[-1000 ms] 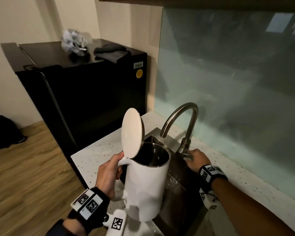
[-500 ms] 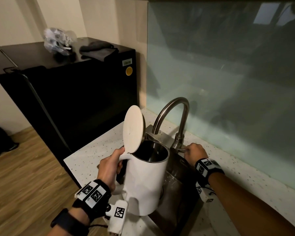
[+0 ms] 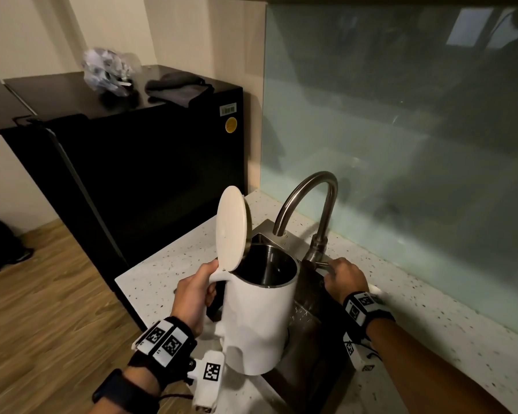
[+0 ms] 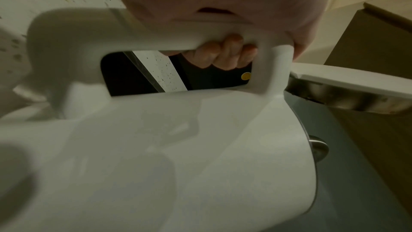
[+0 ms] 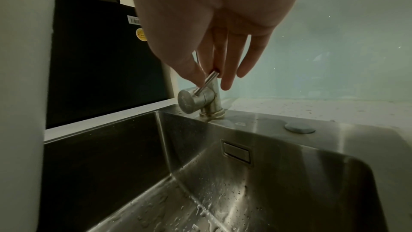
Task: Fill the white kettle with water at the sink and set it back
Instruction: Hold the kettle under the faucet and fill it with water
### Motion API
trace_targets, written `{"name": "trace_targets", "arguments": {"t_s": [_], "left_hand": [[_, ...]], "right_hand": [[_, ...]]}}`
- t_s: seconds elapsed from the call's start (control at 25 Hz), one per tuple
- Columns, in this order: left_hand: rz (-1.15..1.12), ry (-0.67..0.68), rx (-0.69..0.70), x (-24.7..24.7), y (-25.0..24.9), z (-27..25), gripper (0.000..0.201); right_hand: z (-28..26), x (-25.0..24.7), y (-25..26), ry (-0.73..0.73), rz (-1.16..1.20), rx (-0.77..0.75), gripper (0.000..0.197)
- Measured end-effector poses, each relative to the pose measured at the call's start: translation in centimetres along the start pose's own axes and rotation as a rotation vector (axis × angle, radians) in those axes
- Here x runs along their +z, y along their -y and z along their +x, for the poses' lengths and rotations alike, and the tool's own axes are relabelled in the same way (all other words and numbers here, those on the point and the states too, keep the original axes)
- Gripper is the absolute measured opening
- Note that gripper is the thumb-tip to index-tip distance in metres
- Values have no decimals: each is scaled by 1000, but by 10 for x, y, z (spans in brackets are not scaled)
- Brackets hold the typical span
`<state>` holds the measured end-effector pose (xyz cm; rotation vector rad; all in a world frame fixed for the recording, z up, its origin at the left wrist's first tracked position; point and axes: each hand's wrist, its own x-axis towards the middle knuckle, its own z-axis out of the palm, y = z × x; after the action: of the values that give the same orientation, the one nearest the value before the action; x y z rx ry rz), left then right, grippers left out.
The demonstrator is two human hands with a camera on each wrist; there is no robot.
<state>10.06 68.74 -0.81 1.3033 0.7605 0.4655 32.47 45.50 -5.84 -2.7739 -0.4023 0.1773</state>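
Observation:
The white kettle (image 3: pixel 259 318) hangs over the steel sink (image 3: pixel 314 348), its round lid (image 3: pixel 231 228) standing open and its steel inside showing. My left hand (image 3: pixel 192 297) grips the kettle's handle (image 4: pixel 156 36), fingers curled round it. The curved tap spout (image 3: pixel 304 198) ends above and just behind the kettle's mouth; no water stream shows. My right hand (image 3: pixel 343 276) pinches the thin tap lever (image 5: pixel 208 81) between thumb and fingers, the other fingers hanging straight. The sink basin (image 5: pixel 223 191) is wet with drops.
A speckled white counter (image 3: pixel 162 273) surrounds the sink. A black fridge (image 3: pixel 150 162) stands left of it with a plastic bag (image 3: pixel 108 70) and a dark cloth (image 3: pixel 177 88) on top. A pale green glass backsplash (image 3: pixel 401 174) runs behind. Wood floor lies at the left.
The view has shifted a little. The kettle stays held under the spout and my right hand stays on the tap lever.

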Motion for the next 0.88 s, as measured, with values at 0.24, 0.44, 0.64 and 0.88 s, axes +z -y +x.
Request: {"name": "trace_targets", "arguments": {"t_s": [0.24,0.44,0.64,0.88], "left_hand": [[-1,-27,-15,2,0,6,45],[11,12,-11,3,-2,2,40],[39,33,-30,9,-7,0,40],[93,135,-47,0,-6,2,49]], "right_hand": [[-15,1,13,117,-90,56,28],[-28,-14,21,132,6,-38,41],[-80,7,39,383,980,-53,82],[-115,24,73,306,993,-78,117]]}}
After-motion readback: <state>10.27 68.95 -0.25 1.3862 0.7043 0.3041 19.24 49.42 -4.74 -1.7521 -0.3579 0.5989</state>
